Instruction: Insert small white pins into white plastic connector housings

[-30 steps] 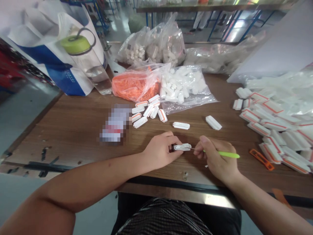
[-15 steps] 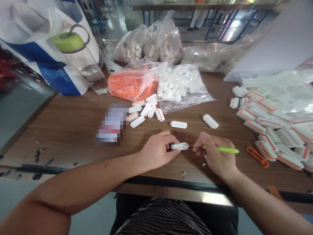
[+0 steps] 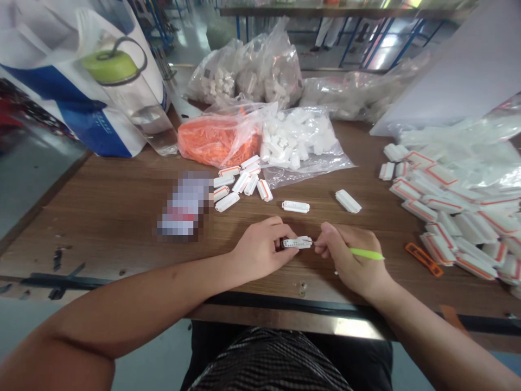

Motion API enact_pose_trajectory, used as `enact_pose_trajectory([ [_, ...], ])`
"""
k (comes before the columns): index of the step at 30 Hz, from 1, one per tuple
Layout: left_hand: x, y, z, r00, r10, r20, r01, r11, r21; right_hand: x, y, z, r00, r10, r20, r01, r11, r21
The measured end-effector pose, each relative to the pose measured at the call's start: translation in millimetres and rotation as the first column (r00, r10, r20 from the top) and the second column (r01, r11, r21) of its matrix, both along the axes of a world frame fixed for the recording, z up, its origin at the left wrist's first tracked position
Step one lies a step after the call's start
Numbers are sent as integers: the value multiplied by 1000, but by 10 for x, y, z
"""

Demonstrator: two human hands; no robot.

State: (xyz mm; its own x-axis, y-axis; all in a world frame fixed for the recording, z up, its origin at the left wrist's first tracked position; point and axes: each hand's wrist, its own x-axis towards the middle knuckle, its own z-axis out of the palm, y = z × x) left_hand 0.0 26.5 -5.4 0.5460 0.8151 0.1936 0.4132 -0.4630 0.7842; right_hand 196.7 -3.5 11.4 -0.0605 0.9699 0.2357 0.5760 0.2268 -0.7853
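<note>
Near the front edge of the wooden table (image 3: 122, 217), a small white plastic piece (image 3: 297, 243) is pinched by the left hand (image 3: 260, 251), fingers curled around its left end. Just right of that piece, a green-handled tool (image 3: 365, 253) is gripped by the right hand (image 3: 353, 262), fingers closed on the handle, thin tip held against the piece's right end. Beyond the piece, two single white pieces (image 3: 296, 206) (image 3: 348, 201) are seen lying apart on the table. Farther back-left of it, a cluster of white-and-orange pieces (image 3: 240, 183) is seen, with a bag of orange parts (image 3: 217, 140) and a bag of white parts (image 3: 301, 142) behind. Right of the piece, a big pile of finished pieces (image 3: 451, 209) is spread out, an orange strip (image 3: 423, 259) beside it. A blurred patch (image 3: 183, 209) is noted left of the piece.
</note>
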Motion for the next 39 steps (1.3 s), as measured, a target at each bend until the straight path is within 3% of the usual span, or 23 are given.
enact_pose_trajectory([
  [7,-4,10,-1,1000,-9,16,9,1000,6,-3,-16,-59,987,-95,-131,96,995,0],
  [16,-5,-6,-1,1000,0,20,1,1000,-15,-4,0,-40,995,-40,-91,38,999,-15],
  [23,-6,-6,-7,1000,10,24,-9,1000,-30,8,-26,-64,971,-95,-220,95,995,-12],
  [32,0,-2,8,999,-1,38,1,1000,-13,12,-26,-64,985,-60,-160,54,998,-40],
  [39,14,-6,-11,999,29,31,-28,999,-23,22,-50,-20,998,68,2,-68,993,95],
])
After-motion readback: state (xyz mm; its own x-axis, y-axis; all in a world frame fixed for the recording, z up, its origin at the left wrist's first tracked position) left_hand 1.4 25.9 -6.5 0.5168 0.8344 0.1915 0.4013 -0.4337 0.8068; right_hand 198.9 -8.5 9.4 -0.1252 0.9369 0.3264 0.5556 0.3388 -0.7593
